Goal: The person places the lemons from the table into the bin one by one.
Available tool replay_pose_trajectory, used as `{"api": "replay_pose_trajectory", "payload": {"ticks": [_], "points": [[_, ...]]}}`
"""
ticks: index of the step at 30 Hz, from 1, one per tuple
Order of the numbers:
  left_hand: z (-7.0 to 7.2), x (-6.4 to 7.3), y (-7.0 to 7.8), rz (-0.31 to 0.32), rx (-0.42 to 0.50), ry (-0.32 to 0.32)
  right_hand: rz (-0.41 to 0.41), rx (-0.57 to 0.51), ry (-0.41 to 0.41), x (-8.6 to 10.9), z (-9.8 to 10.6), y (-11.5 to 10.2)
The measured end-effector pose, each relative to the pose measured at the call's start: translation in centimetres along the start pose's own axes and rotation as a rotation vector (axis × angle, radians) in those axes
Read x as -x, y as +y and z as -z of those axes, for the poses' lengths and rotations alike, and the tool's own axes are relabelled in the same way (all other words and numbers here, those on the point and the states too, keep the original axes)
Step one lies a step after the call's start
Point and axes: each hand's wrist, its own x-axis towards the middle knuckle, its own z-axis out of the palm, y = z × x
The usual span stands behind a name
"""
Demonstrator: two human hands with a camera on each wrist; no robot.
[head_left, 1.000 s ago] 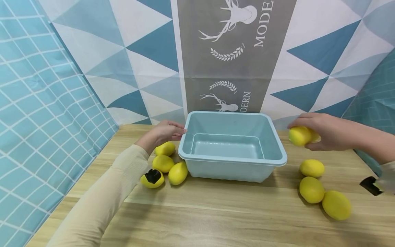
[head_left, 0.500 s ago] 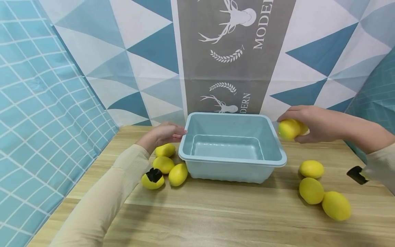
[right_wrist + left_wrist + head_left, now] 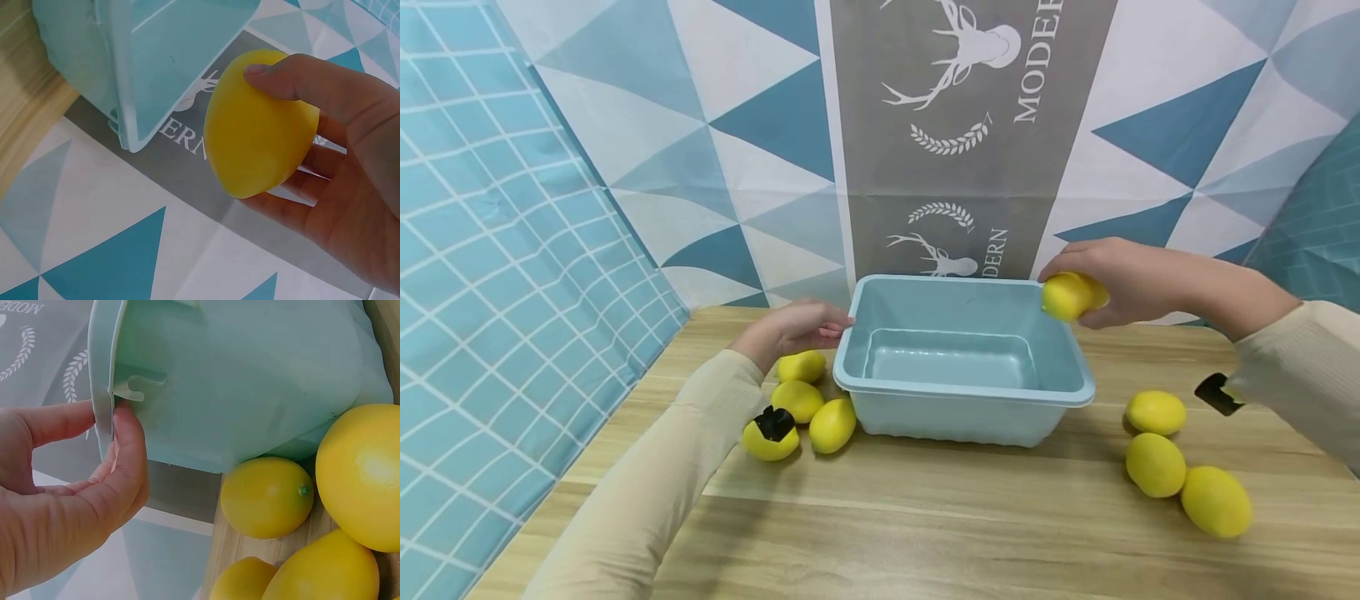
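Note:
A light blue plastic basin (image 3: 958, 414) stands on the table with nothing inside. At its left rim, my left hand (image 3: 803, 327) pinches the edge; in the left wrist view the thumb lies on one side of the rim (image 3: 102, 369) and the fingers on the other. My right hand (image 3: 1123, 273) grips a yellow lemon (image 3: 1067, 297) in the air, overlapping the basin's back right corner in the head view. From the right wrist, the thumb is seen pressed on the lemon (image 3: 256, 134), with the fingers round its other side.
Several lemons (image 3: 832, 425) lie left of the basin, close to its wall and below the left hand. Three more lemons (image 3: 1156, 464) rest on the wooden table (image 3: 917, 525) at the right. A patterned cloth (image 3: 775, 125) hangs right behind the basin.
My right hand has carried the lemon left and upward, from beside the basin to its right rim. The left hand keeps its place on the left rim.

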Motion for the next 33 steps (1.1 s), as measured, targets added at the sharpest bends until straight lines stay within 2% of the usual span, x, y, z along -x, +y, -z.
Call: {"api": "replay_pose_trajectory", "payload": {"ticks": [4, 10, 19, 33], "points": [[0.0, -0.1, 0.0, 0.011, 0.016, 0.001, 0.033, -0.008, 0.002, -1.0, 0.0, 0.3], [0.0, -0.2, 0.3, 0.018, 0.033, -0.009, 0.02, -0.012, -0.009, -2.0, 0.2, 0.3], [0.3, 0.2, 0.3, 0.019, 0.009, -0.019, 0.016, -0.044, -0.044, -3.2, 0.5, 0.0], [-0.2, -0.3, 0.2, 0.047, -0.004, -0.007, -0.009, -0.051, -0.061, -4.6, -0.2, 0.1]]}}
